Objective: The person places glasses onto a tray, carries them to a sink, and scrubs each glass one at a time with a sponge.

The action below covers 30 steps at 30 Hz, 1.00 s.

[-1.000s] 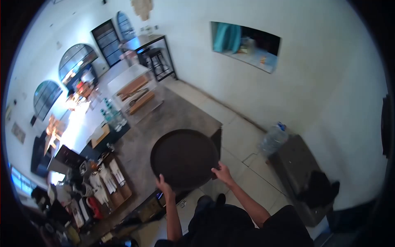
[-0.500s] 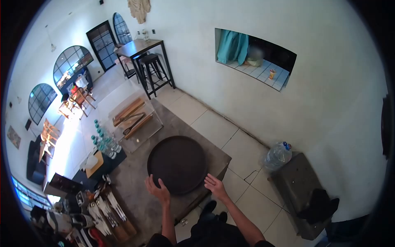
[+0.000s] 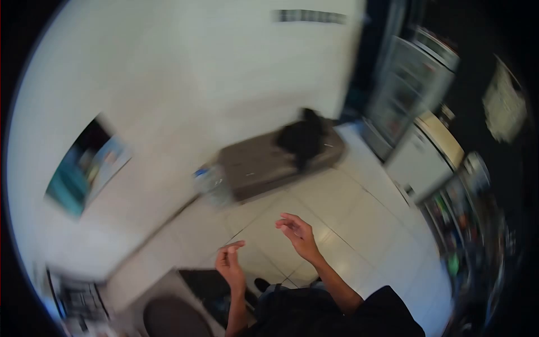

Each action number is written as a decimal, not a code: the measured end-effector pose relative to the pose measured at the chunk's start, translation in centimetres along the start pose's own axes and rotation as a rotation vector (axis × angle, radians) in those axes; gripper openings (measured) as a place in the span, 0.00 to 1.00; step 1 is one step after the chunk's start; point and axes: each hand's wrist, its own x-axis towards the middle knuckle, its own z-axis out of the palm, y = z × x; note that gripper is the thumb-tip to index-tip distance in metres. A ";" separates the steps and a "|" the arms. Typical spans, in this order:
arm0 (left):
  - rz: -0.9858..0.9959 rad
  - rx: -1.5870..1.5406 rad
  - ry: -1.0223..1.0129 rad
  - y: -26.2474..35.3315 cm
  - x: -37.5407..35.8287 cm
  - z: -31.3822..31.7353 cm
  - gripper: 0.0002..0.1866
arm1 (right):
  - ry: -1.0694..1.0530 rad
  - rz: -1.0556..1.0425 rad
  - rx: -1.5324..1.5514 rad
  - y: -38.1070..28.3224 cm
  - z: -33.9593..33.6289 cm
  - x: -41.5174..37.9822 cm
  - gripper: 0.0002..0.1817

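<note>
The left hand (image 3: 231, 267) and right hand (image 3: 299, 236) are apart, fingers loosely bent, gripping nothing. The tray (image 3: 175, 319) lies on the table (image 3: 159, 286), nearer the left; this seems an empty-handed step, any grip needing a leftward reach.

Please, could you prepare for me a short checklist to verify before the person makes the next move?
1. Left bare hand holds nothing: ok.
2. Right bare hand holds nothing: ok.
3. Round dark-brown tray lies on the flat grey-brown table, with neither hand on it: ok.
4. Whole tray visible: not ok, the picture's lower edge cuts it off.
5. Crumpled black fabric item lies on the long brown box-shaped bench: ok.
6. Clear plastic bottle with blue cap stands apart from the bench: cannot tell, too blurred.
</note>
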 end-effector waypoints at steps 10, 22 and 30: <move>0.061 -0.173 -0.932 -0.2 -17.7 35.7 0.16 | 0.930 -0.274 -0.047 -10.4 -29.7 -19.6 0.12; -0.145 -0.306 -1.375 -0.4 -40.3 58.6 0.17 | 1.340 -0.379 -0.094 -14.8 -52.6 -35.6 0.10; -0.278 -0.349 -1.446 -0.3 -57.1 78.0 0.12 | 1.523 -0.365 -0.140 -19.1 -74.4 -46.8 0.09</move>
